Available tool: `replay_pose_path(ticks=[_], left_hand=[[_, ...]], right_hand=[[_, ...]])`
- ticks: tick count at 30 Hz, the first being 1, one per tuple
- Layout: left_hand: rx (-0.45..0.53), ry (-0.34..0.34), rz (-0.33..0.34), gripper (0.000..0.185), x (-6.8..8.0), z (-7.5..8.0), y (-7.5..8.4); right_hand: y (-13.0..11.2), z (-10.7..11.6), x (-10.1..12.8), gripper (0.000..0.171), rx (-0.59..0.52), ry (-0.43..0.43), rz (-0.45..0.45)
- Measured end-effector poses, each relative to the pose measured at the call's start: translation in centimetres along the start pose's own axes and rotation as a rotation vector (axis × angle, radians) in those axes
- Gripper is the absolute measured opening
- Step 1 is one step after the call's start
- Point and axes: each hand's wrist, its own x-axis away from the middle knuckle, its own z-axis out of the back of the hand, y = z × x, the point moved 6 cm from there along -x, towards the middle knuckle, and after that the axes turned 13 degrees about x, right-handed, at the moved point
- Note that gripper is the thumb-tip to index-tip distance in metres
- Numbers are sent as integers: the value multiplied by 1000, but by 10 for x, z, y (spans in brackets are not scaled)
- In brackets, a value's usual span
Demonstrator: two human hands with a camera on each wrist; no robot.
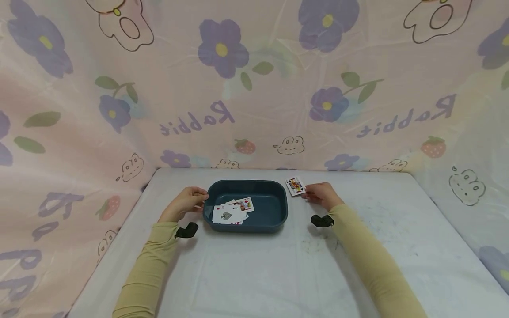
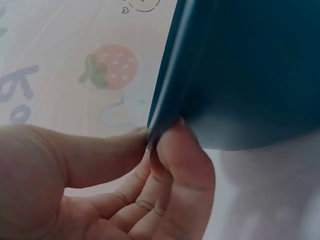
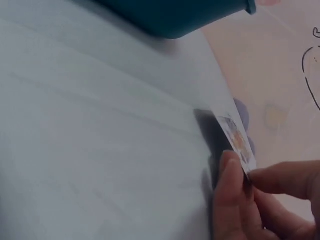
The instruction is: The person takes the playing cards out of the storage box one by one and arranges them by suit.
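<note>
A dark teal tray (image 1: 274, 211) sits mid-table with several playing cards (image 1: 232, 212) lying face up in its left half. My left hand (image 1: 191, 199) pinches the tray's left rim (image 2: 165, 100) between thumb and fingers. To the right of the tray, my right hand (image 1: 318, 194) pinches a face card (image 1: 295, 186) by its near edge, tilted up off the table. In the right wrist view the card (image 3: 237, 140) shows edge-on above my fingertips (image 3: 231, 170), with the tray's corner (image 3: 175, 17) beyond it.
The white table cover (image 1: 278, 274) stretches toward me. A pink sheet with purple flowers (image 1: 254, 88) walls in the back and both sides. Black wrist camera mounts (image 1: 322, 220) sit on both sleeves.
</note>
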Motion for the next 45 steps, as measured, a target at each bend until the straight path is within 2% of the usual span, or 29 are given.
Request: replay_pose_path(ticks=[5,10,23,31,34,38,41,45], left_hand=[[0,-1,-5,31,-1,-1,1],[8,12,-3,31,-2,3,1],[10,2,-2,32,-1,7,-1],[8,6,12,33,0,6,1],[4,12,26,32,-1,6,2],[-14,19,43,29,-1,4,4],[-26,27,51,27,-1,4,6],[-38,21,47,28,-1,4,5]], right_hand=[[0,-5,-1,42,-136,25,-29],[-1,-9,2,45,-158,30,-18],[-7,-8,11,38,-5,31,55],[-12,-2,20,34,168,112,115],[-17,-1,22,33,272,147,170],[-36,-4,24,30,367,184,304],[-58,-15,31,29,359,133,403],[-83,-39,42,30,311,-12,428]])
